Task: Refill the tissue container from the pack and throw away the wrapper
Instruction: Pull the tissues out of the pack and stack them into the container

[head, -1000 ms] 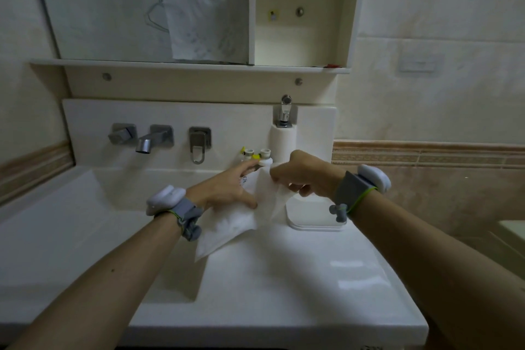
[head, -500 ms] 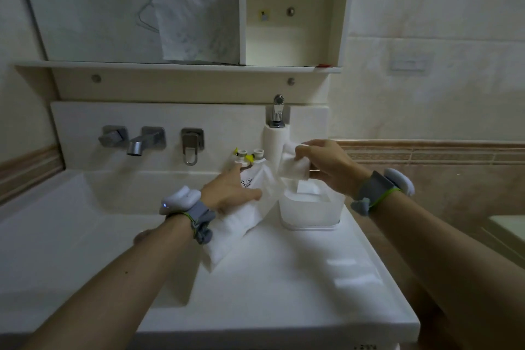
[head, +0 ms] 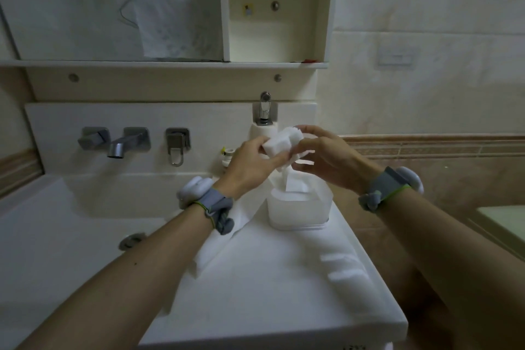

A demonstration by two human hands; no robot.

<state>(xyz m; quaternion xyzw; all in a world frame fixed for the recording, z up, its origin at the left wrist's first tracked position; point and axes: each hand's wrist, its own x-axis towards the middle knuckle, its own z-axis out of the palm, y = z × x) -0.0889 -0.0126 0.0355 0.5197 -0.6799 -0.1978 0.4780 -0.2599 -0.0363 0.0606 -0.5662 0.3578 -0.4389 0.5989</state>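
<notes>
Grip: left hand [head: 250, 159] and right hand [head: 326, 159] both pinch a folded wad of tissues [head: 282, 140], thumbs and fingers closed on it from either side, raised just above the container [head: 298, 207]. A strip of tissue hangs from the wad down into the container's open top.

Container: translucent white tub at the back right of the counter [head: 270, 293], lid not seen, white tissue already inside.

Wrapper [head: 227, 233]: flattened white pack on the counter beside the container, under the left wrist, one corner over the basin [head: 71, 221] edge.

Progress, as judged: refill under way; this wad not yet seated; wrapper not yet thrown away. Whether the pack holds more tissues cannot be told.

Room: counter front bare; its right edge drops away close beside the container; soap pump [head: 264, 119] and small bottles [head: 228, 153] crowd just behind the hands.
</notes>
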